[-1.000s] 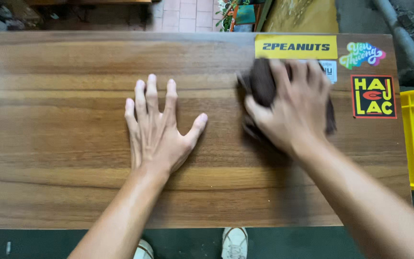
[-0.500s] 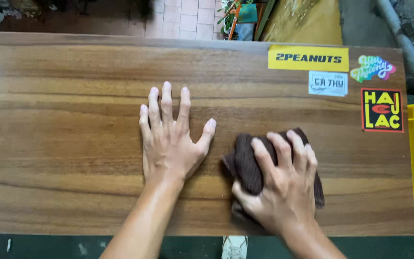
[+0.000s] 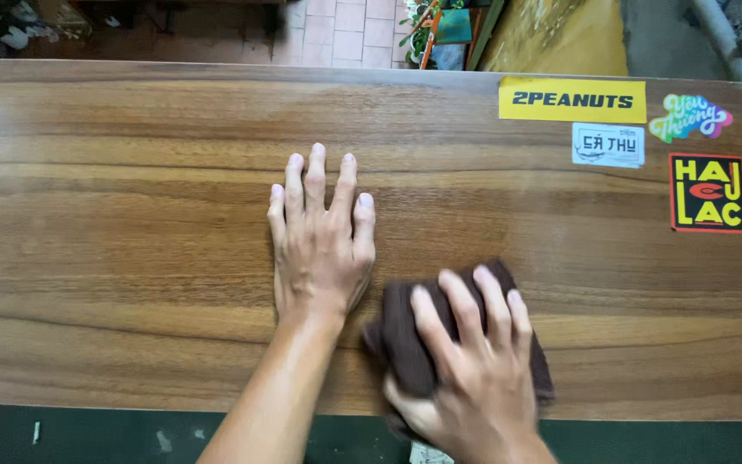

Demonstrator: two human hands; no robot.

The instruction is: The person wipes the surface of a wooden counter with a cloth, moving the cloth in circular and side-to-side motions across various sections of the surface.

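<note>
Right hand point(image 3: 465, 369) presses a brown cloth point(image 3: 401, 335) under spread fingers on the wooden table point(image 3: 130, 241) while the left hand point(image 3: 321, 249) lies flat, empty, bracing.

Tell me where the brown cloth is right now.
In the head view, the brown cloth lies flat under the right hand at the near edge of the wooden table, just right of the left hand.
</note>
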